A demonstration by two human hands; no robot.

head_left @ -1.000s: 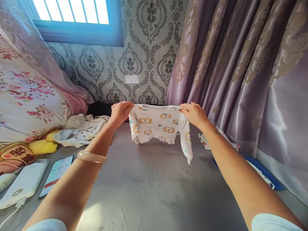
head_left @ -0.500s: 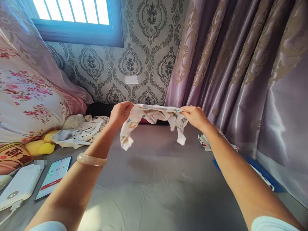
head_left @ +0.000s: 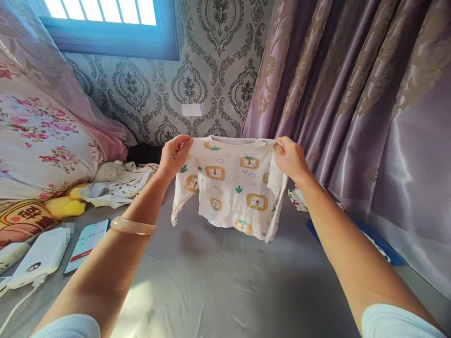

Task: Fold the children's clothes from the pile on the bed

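Note:
A small white long-sleeved shirt point(head_left: 230, 188) printed with tan lion faces and green leaves hangs spread out above the grey bed sheet point(head_left: 211, 286). My left hand point(head_left: 175, 154) pinches its left shoulder, and my right hand point(head_left: 291, 158) grips the right shoulder. The collar runs nearly level between them. One sleeve dangles below my left hand; the other hangs close along the shirt's right side. A pale bangle point(head_left: 133, 226) circles my left forearm.
On the left lie a phone point(head_left: 87, 245) showing a timer, a white power bank point(head_left: 42, 256) with a cable, rumpled clothes point(head_left: 121, 183) and a yellow plush toy point(head_left: 66, 206). A blue item point(head_left: 394, 256) lies right, below purple curtains point(head_left: 327, 94).
The shirt was bunched up under its top edge; its body has now dropped open and hangs flat. Both hands have risen slightly, still gripping the shoulders.

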